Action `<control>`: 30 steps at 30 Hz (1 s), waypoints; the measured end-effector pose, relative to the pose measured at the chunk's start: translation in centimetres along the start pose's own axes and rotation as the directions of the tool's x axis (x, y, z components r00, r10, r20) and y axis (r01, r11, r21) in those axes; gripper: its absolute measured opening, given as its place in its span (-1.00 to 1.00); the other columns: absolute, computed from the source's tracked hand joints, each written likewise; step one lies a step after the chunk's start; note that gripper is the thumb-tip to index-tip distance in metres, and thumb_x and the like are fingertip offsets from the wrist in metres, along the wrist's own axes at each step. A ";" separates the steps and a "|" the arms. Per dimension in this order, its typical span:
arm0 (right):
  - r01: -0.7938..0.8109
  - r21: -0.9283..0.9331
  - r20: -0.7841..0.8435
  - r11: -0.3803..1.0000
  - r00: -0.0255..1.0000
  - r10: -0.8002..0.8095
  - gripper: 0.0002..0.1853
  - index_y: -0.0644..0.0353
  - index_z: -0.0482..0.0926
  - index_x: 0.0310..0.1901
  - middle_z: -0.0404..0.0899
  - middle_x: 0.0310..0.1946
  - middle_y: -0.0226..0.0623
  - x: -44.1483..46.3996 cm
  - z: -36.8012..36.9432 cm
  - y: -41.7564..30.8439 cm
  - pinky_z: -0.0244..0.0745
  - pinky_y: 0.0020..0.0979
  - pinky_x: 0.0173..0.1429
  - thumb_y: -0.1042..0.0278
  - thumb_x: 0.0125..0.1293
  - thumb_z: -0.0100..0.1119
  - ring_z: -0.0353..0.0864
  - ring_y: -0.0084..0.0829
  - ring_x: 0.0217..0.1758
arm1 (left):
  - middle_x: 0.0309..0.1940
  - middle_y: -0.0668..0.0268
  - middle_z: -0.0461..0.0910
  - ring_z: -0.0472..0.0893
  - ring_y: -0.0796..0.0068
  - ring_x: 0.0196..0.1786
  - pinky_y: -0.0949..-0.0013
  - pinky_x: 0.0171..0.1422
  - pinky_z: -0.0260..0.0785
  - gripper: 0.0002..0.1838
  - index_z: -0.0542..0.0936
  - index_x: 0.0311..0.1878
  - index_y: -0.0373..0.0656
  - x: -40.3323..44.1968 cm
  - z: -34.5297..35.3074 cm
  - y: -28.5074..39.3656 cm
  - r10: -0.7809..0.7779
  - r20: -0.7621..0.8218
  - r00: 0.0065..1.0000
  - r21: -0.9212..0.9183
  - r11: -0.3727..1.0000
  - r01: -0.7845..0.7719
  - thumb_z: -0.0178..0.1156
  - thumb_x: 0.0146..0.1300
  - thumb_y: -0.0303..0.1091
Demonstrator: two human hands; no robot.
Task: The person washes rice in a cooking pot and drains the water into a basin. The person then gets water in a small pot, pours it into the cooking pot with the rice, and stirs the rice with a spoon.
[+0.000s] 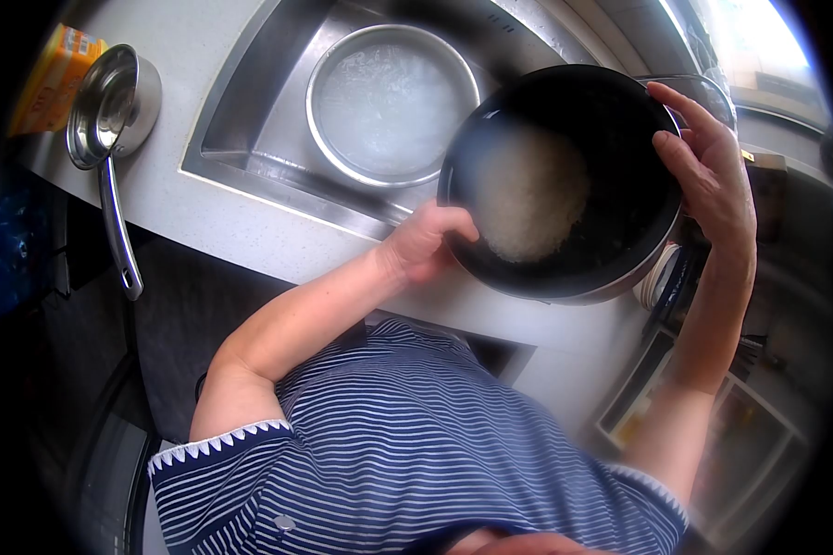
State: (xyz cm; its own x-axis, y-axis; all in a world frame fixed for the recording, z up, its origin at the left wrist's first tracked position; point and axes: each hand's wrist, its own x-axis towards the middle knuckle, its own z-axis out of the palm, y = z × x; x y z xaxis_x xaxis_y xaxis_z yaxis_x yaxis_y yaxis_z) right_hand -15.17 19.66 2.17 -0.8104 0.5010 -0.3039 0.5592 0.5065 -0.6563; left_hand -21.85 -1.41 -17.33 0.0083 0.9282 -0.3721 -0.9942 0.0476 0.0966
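A large black pot [620,203] is held between my two hands over the counter's edge, beside the sink. Pale grains that look like rice [537,199] lie inside it toward its left part. My left hand [428,242] grips the pot's lower left rim, thumb over the edge. On the upper right rim, my right hand [713,171] has its fingers and thumb around the edge. A round metal basin [393,102] with cloudy water sits in the sink just left of the pot.
The steel sink [282,120] is set in a white speckled counter [171,199]. A small metal saucepan [143,102] stands at the left, its handle past the counter's edge. Behind it is an orange package [60,79]. A wire rack and other items are at the right.
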 end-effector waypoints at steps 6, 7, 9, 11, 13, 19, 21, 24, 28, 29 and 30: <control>0.016 0.038 0.000 0.999 1.000 -0.016 -0.58 0.34 0.39 0.15 0.51 -0.53 -0.51 0.2 -0.1 0.4 0.35 -0.69 -0.34 0.46 0.26 0.08 0.41 -0.79 -0.48 | -0.24 0.21 0.53 0.56 0.37 -0.18 0.41 -0.06 0.48 -0.60 0.46 -0.08 -0.29 -0.1 0.3 0.1 0.004 0.005 1.000 -0.004 1.000 -0.004 -0.01 -0.09 -0.63; 0.018 0.026 0.000 1.000 1.000 -0.018 -0.59 0.34 0.40 0.15 0.50 -0.53 -0.52 0.2 -0.1 0.2 0.35 -0.69 -0.34 0.45 0.26 0.09 0.41 -0.79 -0.48 | -0.24 0.21 0.53 0.56 0.37 -0.18 0.41 -0.06 0.47 -0.61 0.46 -0.09 -0.29 -0.2 0.3 0.2 0.005 0.005 1.000 -0.005 1.000 -0.005 -0.01 -0.09 -0.63; 0.023 0.001 0.001 1.000 1.000 -0.023 -0.59 0.34 0.40 0.15 0.50 -0.54 -0.52 0.2 -0.1 -0.1 0.34 -0.69 -0.34 0.45 0.26 0.09 0.40 -0.79 -0.48 | -0.24 0.21 0.54 0.56 0.37 -0.18 0.41 -0.05 0.47 -0.61 0.47 -0.09 -0.29 0.0 0.1 0.1 -0.013 0.014 1.000 -0.014 1.000 0.013 -0.01 -0.09 -0.63; 0.032 0.018 -0.013 0.999 0.999 -0.031 -0.59 0.33 0.41 0.14 0.50 -0.54 -0.52 0.3 -0.1 0.1 0.34 -0.69 -0.35 0.45 0.26 0.09 0.40 -0.80 -0.49 | -0.24 0.21 0.54 0.56 0.36 -0.18 0.41 -0.04 0.47 -0.62 0.48 -0.10 -0.29 0.0 0.0 0.1 -0.022 0.016 1.000 -0.021 1.000 0.022 -0.01 -0.09 -0.63; 0.036 0.031 -0.018 0.999 0.999 -0.036 -0.59 0.32 0.41 0.15 0.49 -0.55 -0.53 0.4 -0.1 0.1 0.34 -0.69 -0.35 0.44 0.26 0.10 0.40 -0.80 -0.49 | -0.24 0.21 0.54 0.56 0.36 -0.17 0.40 -0.04 0.47 -0.62 0.48 -0.11 -0.29 0.0 -0.1 0.1 -0.022 0.015 1.000 -0.022 0.999 0.023 -0.01 -0.09 -0.63; 0.030 0.012 0.000 0.999 1.000 -0.030 -0.59 0.29 0.42 0.15 0.47 -0.56 -0.54 0.5 -0.4 -0.1 0.33 -0.70 -0.35 0.45 0.26 0.10 0.39 -0.80 -0.49 | -0.23 0.19 0.55 0.56 0.35 -0.16 0.41 -0.02 0.46 -0.63 0.48 -0.10 -0.31 0.0 0.0 0.0 -0.025 0.002 1.000 -0.034 0.999 0.025 0.00 -0.08 -0.63; 0.035 0.033 -0.012 0.999 0.999 -0.035 -0.59 0.29 0.42 0.15 0.47 -0.56 -0.54 0.4 -0.1 -0.4 0.33 -0.70 -0.35 0.45 0.26 0.10 0.39 -0.80 -0.49 | -0.23 0.19 0.55 0.56 0.35 -0.16 0.41 -0.02 0.46 -0.62 0.48 -0.10 -0.32 -0.1 0.1 0.1 -0.027 0.006 1.000 -0.037 0.999 0.027 0.00 -0.08 -0.63; 0.051 0.027 -0.010 0.998 0.999 -0.051 -0.59 0.29 0.41 0.15 0.47 -0.56 -0.54 0.6 -0.2 -0.3 0.33 -0.70 -0.35 0.45 0.26 0.10 0.39 -0.80 -0.49 | -0.22 0.18 0.55 0.56 0.35 -0.15 0.41 -0.01 0.46 -0.62 0.48 -0.10 -0.32 -0.1 0.1 0.2 -0.028 0.012 1.000 -0.043 0.999 0.028 0.00 -0.08 -0.64; 0.053 0.070 -0.016 0.996 0.999 -0.052 -0.59 0.28 0.41 0.16 0.47 -0.57 -0.54 0.6 0.1 -0.5 0.34 -0.71 -0.35 0.45 0.27 0.10 0.39 -0.80 -0.49 | -0.22 0.18 0.55 0.57 0.34 -0.14 0.40 0.00 0.46 -0.62 0.48 -0.09 -0.33 -0.3 0.1 0.2 -0.023 0.032 0.999 -0.058 0.998 0.024 0.00 -0.08 -0.64; 0.059 0.073 -0.012 0.996 0.998 -0.058 -0.59 0.28 0.41 0.16 0.47 -0.57 -0.54 0.7 0.0 -0.3 0.34 -0.71 -0.34 0.45 0.27 0.10 0.40 -0.80 -0.49 | -0.21 0.18 0.55 0.57 0.34 -0.14 0.40 0.00 0.46 -0.62 0.48 -0.09 -0.33 -0.2 0.0 0.2 -0.025 0.031 0.999 -0.060 0.998 0.027 0.00 -0.08 -0.64; 0.065 0.066 -0.008 0.996 0.998 -0.065 -0.59 0.28 0.41 0.16 0.47 -0.57 -0.55 0.8 -0.1 -0.2 0.34 -0.71 -0.34 0.45 0.27 0.10 0.40 -0.81 -0.49 | -0.21 0.17 0.55 0.57 0.34 -0.14 0.40 0.00 0.46 -0.62 0.48 -0.09 -0.33 -0.1 -0.1 0.1 -0.028 0.030 0.999 -0.062 0.998 0.030 0.00 -0.08 -0.64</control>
State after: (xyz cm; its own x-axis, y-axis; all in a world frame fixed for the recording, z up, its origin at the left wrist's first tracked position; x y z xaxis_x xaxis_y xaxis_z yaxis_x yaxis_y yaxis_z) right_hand -15.91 20.04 2.15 -0.8435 0.4725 -0.2553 0.4925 0.4910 -0.7186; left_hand -21.92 -1.58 -17.38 0.0395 0.9370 -0.3470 -0.9982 0.0526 0.0283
